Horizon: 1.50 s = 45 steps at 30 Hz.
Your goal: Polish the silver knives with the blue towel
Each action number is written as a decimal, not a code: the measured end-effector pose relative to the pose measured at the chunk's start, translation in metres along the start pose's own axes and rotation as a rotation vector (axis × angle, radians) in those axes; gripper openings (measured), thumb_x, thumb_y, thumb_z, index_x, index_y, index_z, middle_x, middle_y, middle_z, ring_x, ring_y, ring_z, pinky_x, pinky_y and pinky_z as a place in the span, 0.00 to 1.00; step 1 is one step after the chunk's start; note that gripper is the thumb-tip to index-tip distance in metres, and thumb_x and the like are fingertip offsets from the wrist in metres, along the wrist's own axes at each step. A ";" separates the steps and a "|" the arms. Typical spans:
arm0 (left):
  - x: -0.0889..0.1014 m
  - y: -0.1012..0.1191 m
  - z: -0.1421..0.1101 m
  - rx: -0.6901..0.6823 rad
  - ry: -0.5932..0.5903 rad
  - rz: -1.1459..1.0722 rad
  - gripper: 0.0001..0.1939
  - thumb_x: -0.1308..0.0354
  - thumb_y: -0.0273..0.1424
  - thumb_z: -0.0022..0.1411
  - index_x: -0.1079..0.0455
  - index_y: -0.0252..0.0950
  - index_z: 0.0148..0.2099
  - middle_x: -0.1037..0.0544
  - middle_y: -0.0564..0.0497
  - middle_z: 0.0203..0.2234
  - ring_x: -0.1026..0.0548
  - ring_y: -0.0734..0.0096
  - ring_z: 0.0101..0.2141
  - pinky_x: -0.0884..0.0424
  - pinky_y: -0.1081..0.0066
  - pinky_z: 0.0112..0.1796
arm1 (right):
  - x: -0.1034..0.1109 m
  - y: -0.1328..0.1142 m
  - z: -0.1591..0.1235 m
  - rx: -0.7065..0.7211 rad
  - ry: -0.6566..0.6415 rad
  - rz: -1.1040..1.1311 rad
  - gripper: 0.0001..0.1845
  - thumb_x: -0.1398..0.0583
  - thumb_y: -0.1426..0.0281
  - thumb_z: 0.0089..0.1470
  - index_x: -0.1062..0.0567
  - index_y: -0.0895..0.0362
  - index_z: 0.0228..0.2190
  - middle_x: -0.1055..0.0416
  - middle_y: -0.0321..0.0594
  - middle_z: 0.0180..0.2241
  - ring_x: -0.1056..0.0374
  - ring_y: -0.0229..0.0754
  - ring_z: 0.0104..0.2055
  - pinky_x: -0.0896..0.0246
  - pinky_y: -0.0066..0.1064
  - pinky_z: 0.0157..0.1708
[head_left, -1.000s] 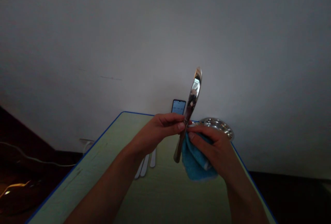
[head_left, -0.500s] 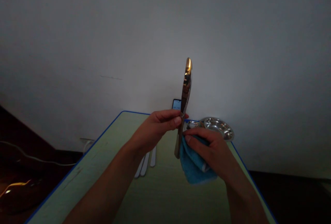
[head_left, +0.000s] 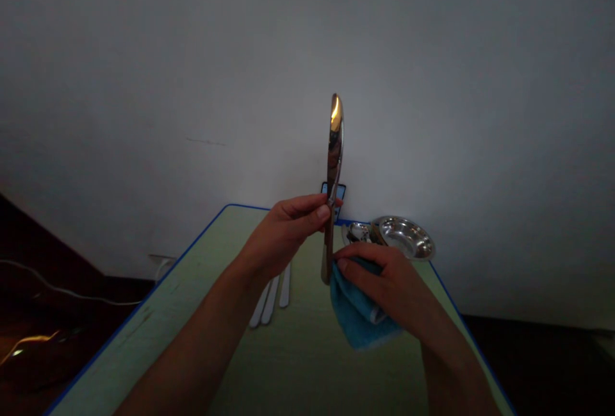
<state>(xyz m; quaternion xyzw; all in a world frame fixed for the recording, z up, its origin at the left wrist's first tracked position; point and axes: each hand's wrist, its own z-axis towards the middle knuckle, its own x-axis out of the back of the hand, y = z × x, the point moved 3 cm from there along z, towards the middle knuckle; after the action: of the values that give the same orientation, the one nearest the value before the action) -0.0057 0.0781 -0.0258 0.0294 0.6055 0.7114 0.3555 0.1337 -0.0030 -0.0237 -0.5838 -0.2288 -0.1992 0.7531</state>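
steel table knife [head_left: 335,153] stands upright, firmly pinched in the left hand [head_left: 288,230]; right hand [head_left: 379,281] closes on blue terry cloth [head_left: 358,313], just beside the knife handle [head_left: 327,256].

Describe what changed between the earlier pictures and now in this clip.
The knife in the left hand swung from tilted to nearly upright, and the right hand moved the blue cloth leftward. Neither was let go. The silver dish and pale cutlery stayed put.

Dim, underexposed, flat grey light on the wall [head_left: 307,83], warm glare on the knife blade [head_left: 336,118], bent edges
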 end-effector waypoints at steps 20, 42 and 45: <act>0.001 0.000 -0.002 0.053 -0.130 0.015 0.06 0.36 0.30 0.53 0.22 0.34 0.35 0.25 0.53 0.22 0.33 0.80 0.23 0.38 0.77 0.27 | 0.011 0.001 -0.002 -0.029 0.195 0.032 0.09 0.41 0.64 0.54 0.21 0.49 0.36 0.23 0.35 0.36 0.29 0.40 0.37 0.35 0.31 0.34; -0.004 -0.002 -0.008 0.082 -0.298 0.105 0.05 0.38 0.29 0.56 0.24 0.35 0.36 0.32 0.54 0.27 0.37 0.83 0.23 0.41 0.80 0.20 | 0.008 0.005 -0.004 -0.037 0.232 0.228 0.11 0.40 0.59 0.54 0.23 0.43 0.39 0.24 0.30 0.39 0.30 0.37 0.40 0.36 0.30 0.38; -0.004 -0.001 -0.008 0.066 -0.290 0.120 0.05 0.38 0.29 0.56 0.24 0.34 0.35 0.31 0.53 0.28 0.37 0.83 0.24 0.42 0.80 0.22 | 0.007 0.005 -0.003 -0.032 0.230 0.214 0.11 0.40 0.59 0.54 0.23 0.43 0.39 0.24 0.30 0.40 0.30 0.38 0.41 0.37 0.31 0.40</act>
<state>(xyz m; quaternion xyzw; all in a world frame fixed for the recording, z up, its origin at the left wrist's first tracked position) -0.0058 0.0695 -0.0274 0.1795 0.5681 0.6994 0.3949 0.1428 -0.0051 -0.0247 -0.5900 -0.0743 -0.1869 0.7820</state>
